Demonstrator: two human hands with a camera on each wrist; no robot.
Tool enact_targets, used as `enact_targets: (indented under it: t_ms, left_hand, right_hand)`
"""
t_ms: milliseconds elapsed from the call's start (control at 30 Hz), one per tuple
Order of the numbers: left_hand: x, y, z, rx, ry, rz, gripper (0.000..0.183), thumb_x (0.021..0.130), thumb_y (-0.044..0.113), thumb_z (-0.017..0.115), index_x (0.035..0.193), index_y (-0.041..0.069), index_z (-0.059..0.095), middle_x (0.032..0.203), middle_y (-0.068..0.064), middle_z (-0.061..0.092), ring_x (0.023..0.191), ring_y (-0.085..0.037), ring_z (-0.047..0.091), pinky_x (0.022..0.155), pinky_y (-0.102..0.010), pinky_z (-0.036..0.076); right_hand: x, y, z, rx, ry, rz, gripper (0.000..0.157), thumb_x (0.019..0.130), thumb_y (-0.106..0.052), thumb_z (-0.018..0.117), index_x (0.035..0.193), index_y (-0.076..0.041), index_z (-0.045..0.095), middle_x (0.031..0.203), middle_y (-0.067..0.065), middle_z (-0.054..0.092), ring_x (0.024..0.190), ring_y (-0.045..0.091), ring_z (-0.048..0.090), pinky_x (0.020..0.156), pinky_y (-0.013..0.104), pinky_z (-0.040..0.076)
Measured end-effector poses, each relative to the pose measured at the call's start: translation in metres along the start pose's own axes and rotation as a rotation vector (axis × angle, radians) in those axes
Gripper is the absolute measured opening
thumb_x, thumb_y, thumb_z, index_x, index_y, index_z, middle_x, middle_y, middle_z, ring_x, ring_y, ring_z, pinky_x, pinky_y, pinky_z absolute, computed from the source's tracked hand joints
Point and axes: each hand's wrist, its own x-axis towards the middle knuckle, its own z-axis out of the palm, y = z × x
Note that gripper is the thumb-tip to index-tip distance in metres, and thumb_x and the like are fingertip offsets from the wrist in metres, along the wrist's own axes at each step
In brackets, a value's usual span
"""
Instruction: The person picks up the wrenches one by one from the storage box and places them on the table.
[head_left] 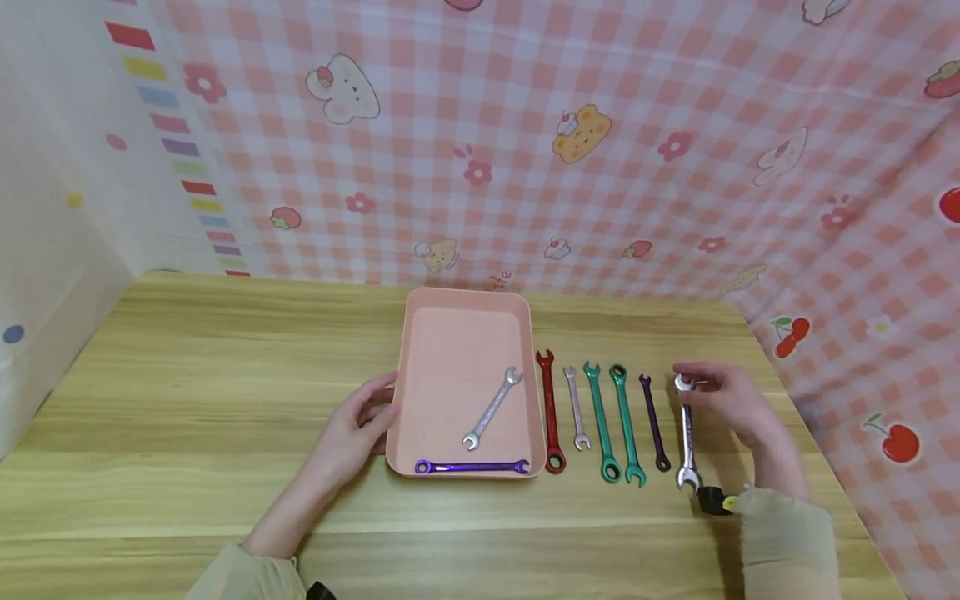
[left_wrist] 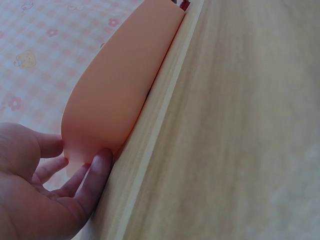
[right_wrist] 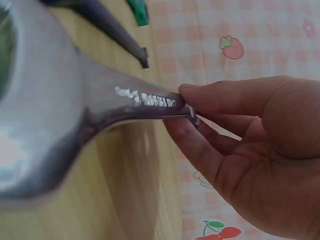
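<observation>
At the right, my right hand (head_left: 723, 400) pinches the far end of a large silver wrench (head_left: 687, 437) between thumb and fingers. In the right wrist view, the near end of this wrench (right_wrist: 45, 110) looms large, with raised lettering along its shank. My left hand (head_left: 356, 429) touches the left outer wall of a pink tray (head_left: 467, 297), its fingers spread and lightly bent against the side. Inside the tray lie a smaller silver wrench (head_left: 492, 410), set diagonally, and a purple wrench (head_left: 472, 467) along the front edge.
Between tray and right hand, several wrenches stand in a row: red (head_left: 550, 408), small silver (head_left: 576, 408), two green (head_left: 602, 421) (head_left: 628, 425) and dark purple (head_left: 654, 421). Behind the wooden table (head_left: 225, 375) hangs a pink checked cloth (head_left: 450, 125).
</observation>
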Motion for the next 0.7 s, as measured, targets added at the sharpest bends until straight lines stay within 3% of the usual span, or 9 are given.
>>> enact_targets:
  t_ms: [100,200,333,700]
  left_hand:
    - [0.0,0.0,0.0,0.002,0.001,0.002,0.054,0.108,0.005,0.052,0.161,0.008,0.04,0.154,-0.028,0.05,0.127,-0.031,0.063,0.077,-0.025,0.062]
    - [0.0,0.0,0.0,0.003,0.002,0.002,0.054,0.108,0.006,0.052,0.161,0.009,0.04,0.154,-0.027,0.05,0.126,-0.031,0.063,0.077,-0.025,0.062]
    - [0.0,0.0,0.0,0.001,0.004,-0.002,0.054,0.109,0.006,0.052,0.161,0.01,0.04,0.155,-0.026,0.05,0.126,-0.03,0.063,0.077,-0.025,0.061]
    - [0.0,0.001,0.0,-0.001,0.007,-0.003,0.054,0.108,0.005,0.052,0.161,0.01,0.04,0.154,-0.027,0.05,0.126,-0.03,0.062,0.077,-0.024,0.061]
  right_hand:
    - [0.001,-0.002,0.004,-0.06,-0.013,-0.004,0.047,0.097,-0.001,0.069,0.14,0.014,0.057,0.13,0.034,0.067,0.099,0.006,0.066,0.077,0.012,0.054]
    - [0.001,-0.005,0.008,-0.08,-0.023,-0.018,0.046,0.096,0.002,0.068,0.139,0.015,0.057,0.13,0.037,0.067,0.108,0.025,0.071,0.078,0.012,0.054]
    - [0.002,-0.008,0.011,-0.118,-0.019,-0.032,0.045,0.097,0.0,0.067,0.139,0.013,0.058,0.129,0.035,0.068,0.117,0.043,0.068,0.077,0.013,0.054]
    - [0.004,-0.011,0.018,-0.186,0.032,-0.007,0.041,0.098,0.001,0.065,0.138,0.009,0.059,0.129,0.033,0.067,0.117,0.045,0.065,0.089,0.042,0.061]
